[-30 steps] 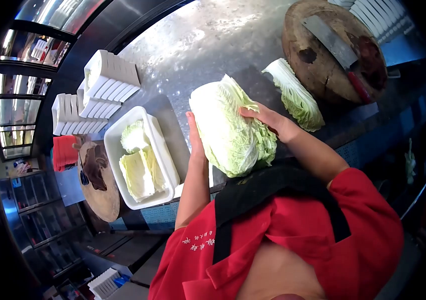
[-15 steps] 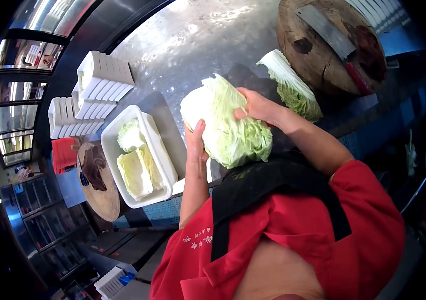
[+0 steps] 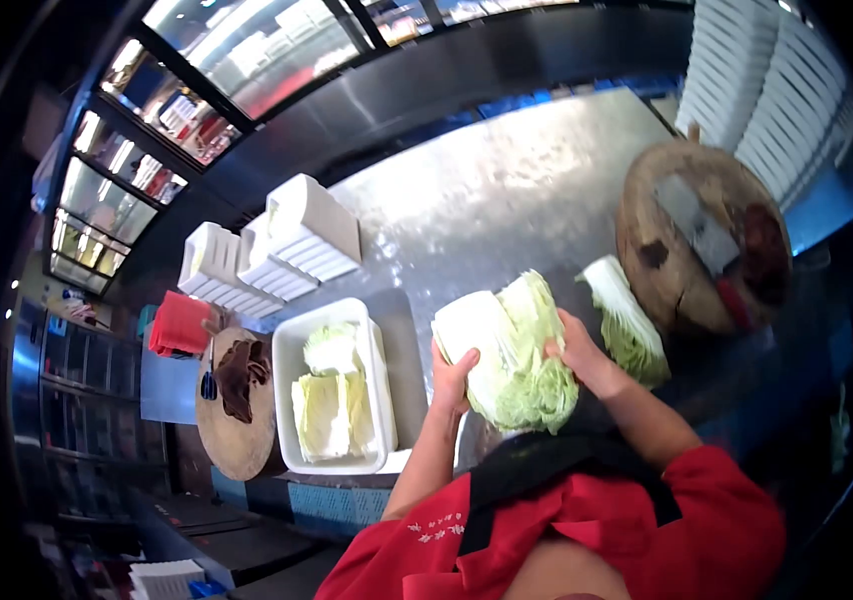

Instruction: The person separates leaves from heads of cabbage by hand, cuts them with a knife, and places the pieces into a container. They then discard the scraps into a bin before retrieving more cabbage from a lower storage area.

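Both grips: left hand (image 3: 455, 380), right hand (image 3: 581, 350) wide around cabbage (image 3: 487, 345).
Leaves (image 3: 539, 392): support evenly.
Tub (image 3: 385, 400): counter's (image 3: 437, 235) near edge.

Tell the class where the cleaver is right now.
In the head view, the cleaver lies at the right, on top of the round wooden block, with a loose piece of cabbage beside the block.

Left hand (image 3: 452, 382) and right hand (image 3: 583, 356) face each other, cupped.

Our left hand (image 3: 454, 378) and right hand (image 3: 582, 355) hold a cabbage (image 3: 507, 350) near the counter (image 3: 487, 205)'s front edge, between a tub (image 3: 383, 400) of leaves (image 3: 332, 415) and a wedge (image 3: 627, 322).
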Demonstrator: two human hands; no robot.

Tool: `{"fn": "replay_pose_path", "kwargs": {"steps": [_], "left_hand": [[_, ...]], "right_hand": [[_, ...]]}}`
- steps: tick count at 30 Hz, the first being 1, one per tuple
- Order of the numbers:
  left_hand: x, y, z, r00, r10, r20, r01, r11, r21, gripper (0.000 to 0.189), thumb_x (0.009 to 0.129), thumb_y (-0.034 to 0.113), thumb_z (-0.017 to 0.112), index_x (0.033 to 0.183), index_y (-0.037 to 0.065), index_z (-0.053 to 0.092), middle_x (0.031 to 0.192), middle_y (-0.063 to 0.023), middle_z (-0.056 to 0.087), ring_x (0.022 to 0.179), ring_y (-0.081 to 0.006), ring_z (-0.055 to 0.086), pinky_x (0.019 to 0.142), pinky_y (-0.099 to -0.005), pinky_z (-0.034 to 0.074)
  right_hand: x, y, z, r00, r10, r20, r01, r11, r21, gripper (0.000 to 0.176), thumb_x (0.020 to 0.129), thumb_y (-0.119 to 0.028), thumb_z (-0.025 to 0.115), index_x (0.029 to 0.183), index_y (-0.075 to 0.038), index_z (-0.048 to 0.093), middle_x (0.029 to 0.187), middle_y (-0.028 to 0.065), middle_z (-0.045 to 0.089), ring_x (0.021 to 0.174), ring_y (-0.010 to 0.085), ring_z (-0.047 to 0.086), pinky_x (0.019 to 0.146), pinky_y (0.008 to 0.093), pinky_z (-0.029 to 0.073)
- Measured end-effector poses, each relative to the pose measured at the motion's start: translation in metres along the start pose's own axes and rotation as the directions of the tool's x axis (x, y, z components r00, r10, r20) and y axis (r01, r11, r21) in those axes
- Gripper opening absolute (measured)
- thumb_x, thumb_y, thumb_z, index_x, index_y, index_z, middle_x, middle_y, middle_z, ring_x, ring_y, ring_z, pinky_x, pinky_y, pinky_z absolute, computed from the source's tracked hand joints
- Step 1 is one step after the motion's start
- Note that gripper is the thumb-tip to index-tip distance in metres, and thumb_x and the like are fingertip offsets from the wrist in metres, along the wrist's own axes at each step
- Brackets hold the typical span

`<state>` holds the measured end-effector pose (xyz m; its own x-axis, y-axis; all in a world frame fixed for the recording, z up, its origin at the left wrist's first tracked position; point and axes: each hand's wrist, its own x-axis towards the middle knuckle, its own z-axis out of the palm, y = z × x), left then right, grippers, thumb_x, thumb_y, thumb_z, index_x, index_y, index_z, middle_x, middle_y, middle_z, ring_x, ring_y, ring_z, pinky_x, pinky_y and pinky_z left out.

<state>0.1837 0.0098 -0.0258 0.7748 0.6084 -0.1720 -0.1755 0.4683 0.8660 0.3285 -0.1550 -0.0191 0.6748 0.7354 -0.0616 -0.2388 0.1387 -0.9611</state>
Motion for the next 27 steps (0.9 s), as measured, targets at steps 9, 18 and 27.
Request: {"fn": "replay_pose_path", "kwargs": {"steps": [9, 18, 27], "left_hand": [[0.042, 0.014, -0.008, 0.977, -0.199, 0.072, 0.211, 0.885, -0.415, 0.061, 0.091, 0.049, 0.040, 0.134, 0.005, 0.038, 0.130, -0.0152, 0.049, 0.114, -0.0316, 0.051, 0.098, -0.0447, 0.042], [0.112, 0.035, 0.014, 0.943, 0.235, -0.235, -0.028, 0.762, 0.647, 0.096, 0.071, 0.029, 0.077, 0.142, 0.005, 0.018, 0.137, -0.0165, 0.037, 0.121, -0.0312, 0.042, 0.098, -0.0466, 0.037], [0.006, 0.056, 0.077, 0.680, -0.176, 0.712, -0.167, 0.908, 0.383, 0.124, 0.055, 0.016, 0.087, 0.147, 0.013, 0.003, 0.144, -0.0180, 0.028, 0.122, -0.0328, 0.044, 0.094, -0.0426, 0.044]], "right_hand": [[-0.023, -0.056, -0.049, 0.998, 0.018, -0.068, 0.002, 0.957, 0.290, 0.042, 0.077, -0.006, 0.057, 0.118, -0.001, 0.052, 0.102, 0.0075, 0.061, 0.092, 0.0158, 0.058, 0.083, 0.0286, 0.047], [-0.051, -0.095, -0.079, 0.964, 0.262, -0.045, -0.233, 0.914, 0.331, 0.031, 0.091, -0.022, 0.053, 0.116, -0.005, 0.055, 0.092, 0.0067, 0.062, 0.081, 0.0173, 0.061, 0.074, 0.0319, 0.052], [-0.024, -0.020, -0.040, 0.711, 0.220, 0.668, 0.021, 0.943, -0.333, 0.052, 0.088, -0.028, 0.058, 0.131, -0.005, 0.042, 0.118, 0.0056, 0.054, 0.100, 0.0125, 0.052, 0.085, 0.0285, 0.043]]}}
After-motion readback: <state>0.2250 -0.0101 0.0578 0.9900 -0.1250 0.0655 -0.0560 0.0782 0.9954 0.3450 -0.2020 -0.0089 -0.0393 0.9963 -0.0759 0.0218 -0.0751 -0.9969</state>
